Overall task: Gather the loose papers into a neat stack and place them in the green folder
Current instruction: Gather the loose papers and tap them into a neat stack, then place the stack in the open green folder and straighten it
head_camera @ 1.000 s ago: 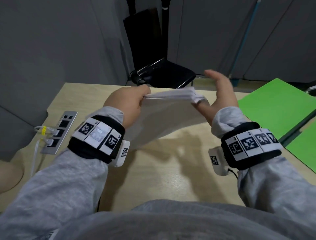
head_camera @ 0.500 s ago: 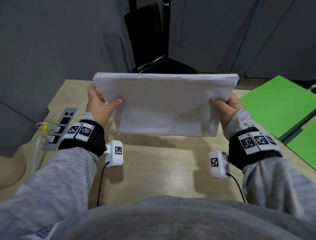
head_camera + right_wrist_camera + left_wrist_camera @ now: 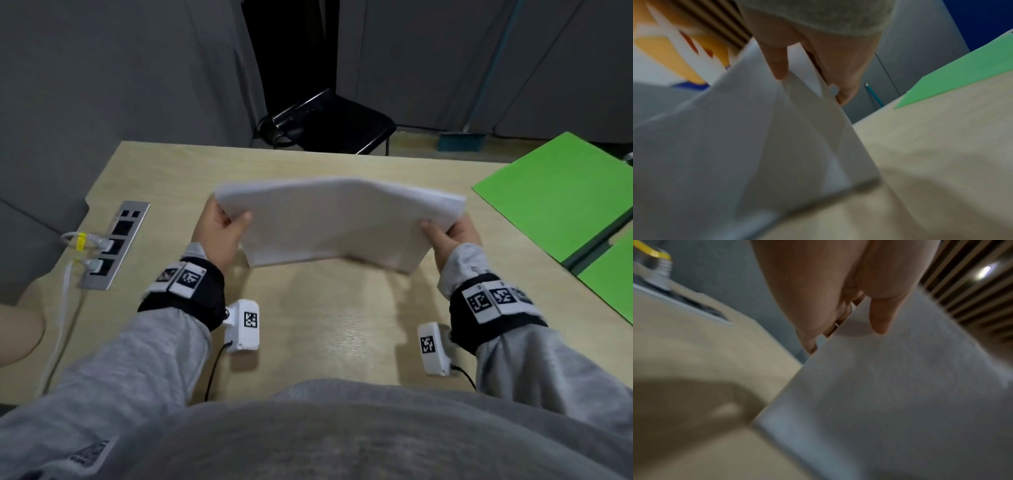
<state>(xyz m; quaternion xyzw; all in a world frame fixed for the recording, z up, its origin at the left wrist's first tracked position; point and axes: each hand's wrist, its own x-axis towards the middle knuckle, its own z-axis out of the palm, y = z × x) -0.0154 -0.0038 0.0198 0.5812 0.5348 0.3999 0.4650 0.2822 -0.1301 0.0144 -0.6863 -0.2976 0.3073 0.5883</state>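
Over the middle of the wooden table, I have the stack of papers lifted clear of the surface, held by its two short ends. Starting on the left, my left hand grips that end, thumb laid flat on the top sheet and the other fingers curled underneath (the left wrist view shows the thumb pressing the top sheet just inside the edge). Across the span the stack humps upward in the middle, so I judge it light and floppy, with no stiffness of its own; squeezed inward it buckles instead of squaring up. At the right end my right hand pinches it the same way, thumb on top, and the right wrist view shows the sheets fanning apart below the thumb, so they look slick against one another and could slide out of line. I would keep hold at both short ends, thumbs well in from the edge. Farther right, the green folder lies open on the table, well apart from the stack.
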